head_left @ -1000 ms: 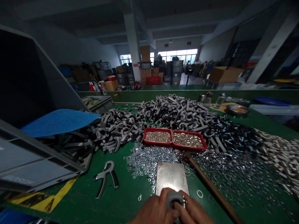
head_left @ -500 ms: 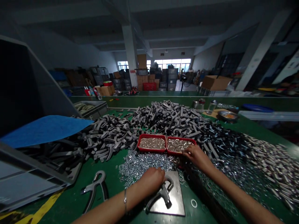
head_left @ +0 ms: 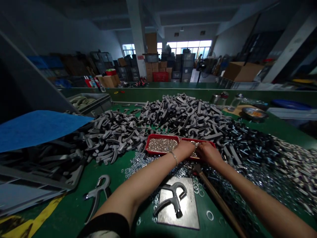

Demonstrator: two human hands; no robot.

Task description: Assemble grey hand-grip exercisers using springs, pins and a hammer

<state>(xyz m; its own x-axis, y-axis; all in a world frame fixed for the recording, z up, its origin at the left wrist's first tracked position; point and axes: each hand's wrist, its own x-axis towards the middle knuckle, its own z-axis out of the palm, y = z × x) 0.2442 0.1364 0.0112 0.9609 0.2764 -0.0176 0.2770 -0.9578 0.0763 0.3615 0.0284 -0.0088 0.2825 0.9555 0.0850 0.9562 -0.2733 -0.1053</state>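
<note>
My left hand (head_left: 184, 148) and my right hand (head_left: 209, 153) both reach over the right compartment of a red two-part tray (head_left: 160, 136), which holds small silver parts. Their fingertips are hidden among those parts, so I cannot tell whether either hand holds anything. Below my left forearm, a grey hand-grip strengthener (head_left: 173, 198) lies on a bare steel plate (head_left: 190, 211). A second strengthener (head_left: 97, 193) lies on the green bench to the left. A wooden-handled hammer (head_left: 218, 195) lies beneath my right forearm, among scattered steel washers (head_left: 138, 162).
Heaped grey handles (head_left: 183, 112) fill the bench behind the tray, with dark bolts (head_left: 247, 145) and silver sleeves (head_left: 297, 165) to the right. A blue sheet (head_left: 37, 129) and grey crate (head_left: 89, 102) stand at left; a metal bowl (head_left: 254, 114) stands far right.
My left hand has moved forward from the steel plate to the tray, leaving the strengthener on the plate. My right hand stays at the tray, and the view has shifted slightly.
</note>
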